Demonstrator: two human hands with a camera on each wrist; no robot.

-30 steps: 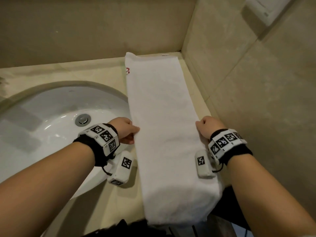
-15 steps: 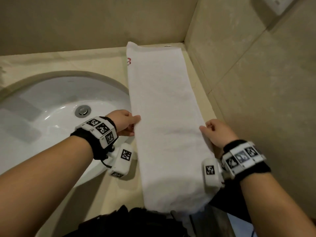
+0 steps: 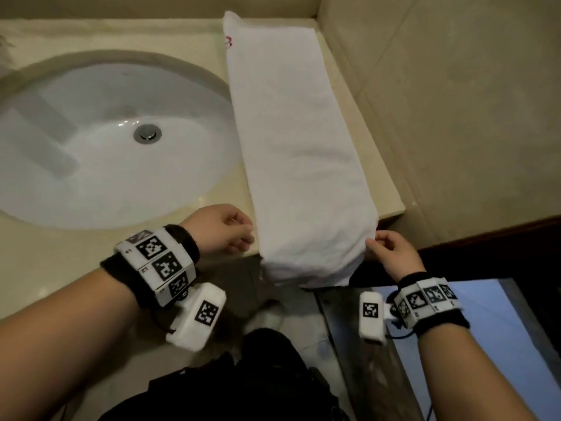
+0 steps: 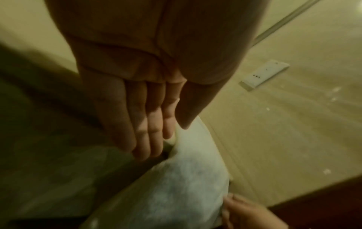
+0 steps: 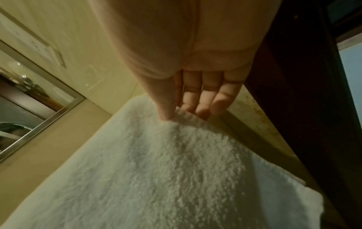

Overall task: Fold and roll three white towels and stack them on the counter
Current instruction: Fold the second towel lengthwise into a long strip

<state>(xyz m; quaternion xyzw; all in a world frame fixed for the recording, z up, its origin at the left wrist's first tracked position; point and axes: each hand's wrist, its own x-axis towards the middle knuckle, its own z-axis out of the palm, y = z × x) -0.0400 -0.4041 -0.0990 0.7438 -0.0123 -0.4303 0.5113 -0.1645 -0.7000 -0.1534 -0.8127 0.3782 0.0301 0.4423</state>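
Observation:
One white towel (image 3: 297, 147) lies as a long folded strip on the beige counter (image 3: 182, 31), to the right of the sink. Its near end droops over the counter's front edge. My left hand (image 3: 244, 235) is at the towel's left edge near that end. In the blurred left wrist view, the thumb and forefinger of my left hand (image 4: 174, 133) meet on the edge of the towel (image 4: 176, 193). My right hand (image 3: 375, 241) pinches the right edge. In the right wrist view, my right hand (image 5: 176, 113) has its thumb on top of the towel (image 5: 156, 170) and its fingers under it. I see no other towels.
A white oval sink (image 3: 45, 177) with a metal drain (image 3: 147, 133) fills the counter's left side. A tiled wall (image 3: 455, 117) runs close along the towel's right. A wall plate (image 4: 264, 74) sits on that wall, and a framed mirror (image 5: 29, 100) stands behind the counter.
Both hands have slid along the towel's edges toward me, from its middle to the near end at the counter's front edge. The head view has tilted downward.

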